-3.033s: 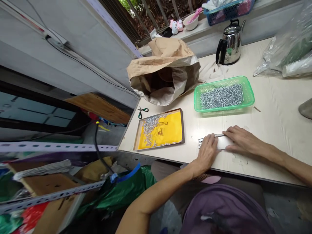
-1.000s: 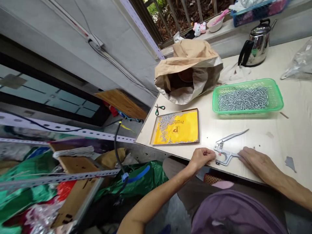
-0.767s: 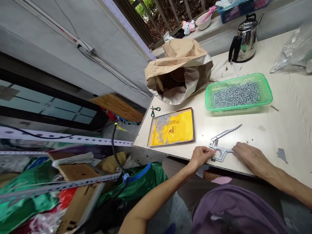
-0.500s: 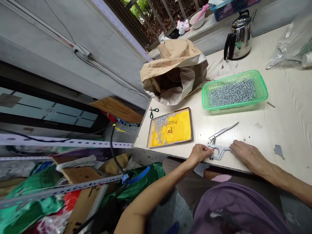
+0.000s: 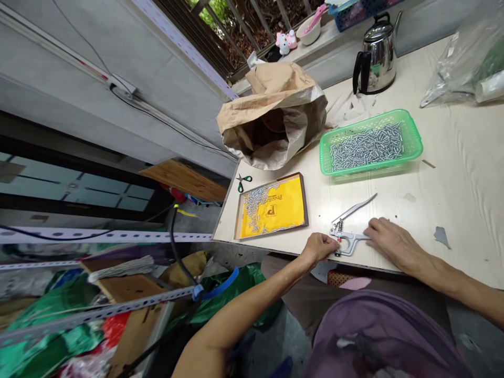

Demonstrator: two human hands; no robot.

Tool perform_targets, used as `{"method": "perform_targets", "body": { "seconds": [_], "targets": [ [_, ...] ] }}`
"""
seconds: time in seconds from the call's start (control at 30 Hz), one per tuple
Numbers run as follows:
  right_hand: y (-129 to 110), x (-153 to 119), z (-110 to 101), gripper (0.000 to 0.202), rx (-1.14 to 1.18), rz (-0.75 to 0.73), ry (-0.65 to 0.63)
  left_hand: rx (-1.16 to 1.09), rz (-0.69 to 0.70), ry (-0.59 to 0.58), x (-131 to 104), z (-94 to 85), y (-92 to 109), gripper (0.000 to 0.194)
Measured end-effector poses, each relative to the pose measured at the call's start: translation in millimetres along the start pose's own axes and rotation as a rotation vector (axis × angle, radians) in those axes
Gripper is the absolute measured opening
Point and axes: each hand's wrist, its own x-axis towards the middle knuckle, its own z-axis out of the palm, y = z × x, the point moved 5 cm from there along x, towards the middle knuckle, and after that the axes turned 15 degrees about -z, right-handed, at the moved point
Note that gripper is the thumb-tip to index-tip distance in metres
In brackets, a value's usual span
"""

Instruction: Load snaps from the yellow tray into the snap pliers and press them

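At the near edge of the table [image 5: 460, 173], the pliers [image 5: 359, 237] lie between the hands, handles spread.
The left hand [image 5: 316, 249] has thumb and forefinger pinched together at the head, beside its red part [image 5: 339, 240]; whether they hold a small piece cannot be told. The right hand [image 5: 394, 242] grasps the lower handle's end. The spread handles suggest that no squeeze is under way.
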Motion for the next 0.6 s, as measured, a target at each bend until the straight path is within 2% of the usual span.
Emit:
{"method": "perform_targets", "body": {
  "seconds": [0.03, 0.13, 0.23, 0.4, 0.5, 0.53, 0.6],
  "targets": [
    [5, 1, -1, 0.019, -0.038, -0.002, 0.000, -0.001, 0.005, -0.003, 0, 0.3, -1, 0.010],
    [22, 8, -4, 0.064, -0.126, -0.017, -0.013, -0.009, 0.007, 0.005, -1, 0.7, -3, 0.011],
    [31, 17, -6, 0.079, -0.129, -0.047, -0.080, -0.020, 0.003, 0.014, -3, 1.6, -4, 0.011],
    [29, 29, -11, 0.081, -0.121, -0.022, -0.170, -0.005, 0.000, 0.014, -3, 2.4, -4, 0.013],
    [26, 32, -13, 0.069, -0.117, -0.005, -0.179, 0.053, -0.015, 0.008, -4, 1.9, -7, 0.017],
    [25, 31, -14, 0.063, -0.111, -0.001, -0.174, 0.095, -0.001, 0.026, -6, 1.5, -8, 0.019],
    [23, 30, -14, 0.053, -0.087, 0.008, -0.157, 0.209, 0.119, 0.153, -12, -0.4, -4, 0.020]
  ]
}}
